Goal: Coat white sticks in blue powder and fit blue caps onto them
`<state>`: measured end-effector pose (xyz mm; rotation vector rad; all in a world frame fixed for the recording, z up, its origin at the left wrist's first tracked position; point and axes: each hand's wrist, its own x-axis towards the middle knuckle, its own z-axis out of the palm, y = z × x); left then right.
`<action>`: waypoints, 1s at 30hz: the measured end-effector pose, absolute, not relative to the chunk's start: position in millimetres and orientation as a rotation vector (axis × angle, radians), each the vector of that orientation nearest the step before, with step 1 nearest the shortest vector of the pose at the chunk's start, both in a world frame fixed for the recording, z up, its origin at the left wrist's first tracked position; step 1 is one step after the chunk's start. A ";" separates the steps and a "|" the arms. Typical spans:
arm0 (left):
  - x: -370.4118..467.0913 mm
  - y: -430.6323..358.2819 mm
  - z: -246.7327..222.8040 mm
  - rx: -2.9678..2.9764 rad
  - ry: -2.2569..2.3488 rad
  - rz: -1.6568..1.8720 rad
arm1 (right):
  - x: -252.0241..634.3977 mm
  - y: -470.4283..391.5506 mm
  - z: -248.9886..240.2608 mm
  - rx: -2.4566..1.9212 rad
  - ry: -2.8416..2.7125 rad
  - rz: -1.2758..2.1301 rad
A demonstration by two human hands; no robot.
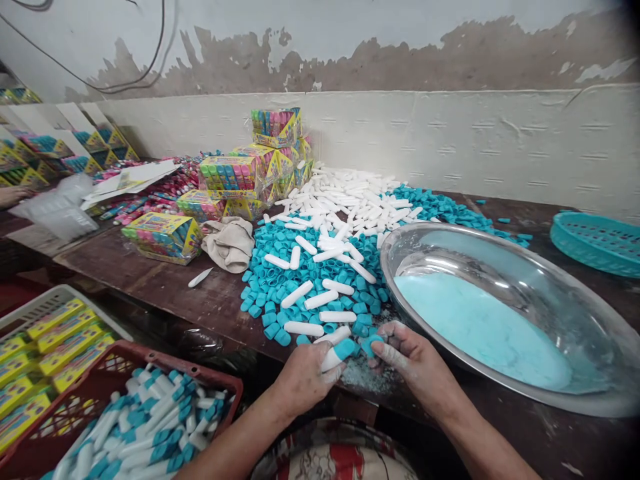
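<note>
My left hand is closed around a white plastic tube that has a blue cap on its upper end. Pinched in my right hand is another blue cap, just to the right of that tube. Past my fingers spreads a heap of loose blue caps, with several white tubes scattered on top. A larger pile of white tubes lies behind it. Blue powder dusts the table edge under my hands.
A steel basin holding light-blue powder stands on the right, with a blue plastic basket beyond it. Capped tubes fill a red crate at lower left. Wrapped boxes and a cloth are left of the heap.
</note>
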<state>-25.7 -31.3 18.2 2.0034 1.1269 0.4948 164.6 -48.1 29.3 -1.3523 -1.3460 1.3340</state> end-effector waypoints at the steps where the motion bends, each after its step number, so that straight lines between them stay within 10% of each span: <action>1: -24.8 -32.3 19.0 2.007 1.090 0.516 | 164.2 -49.2 30.0 -1.316 -1.289 1.369; 18: -21.7 -30.0 19.5 1.901 1.033 0.427 | 160.7 -35.3 4.6 -1.535 -1.878 0.724; 30: -18.6 -37.2 -0.6 2.237 0.995 0.157 | 150.9 -58.2 31.0 -1.393 -1.552 1.643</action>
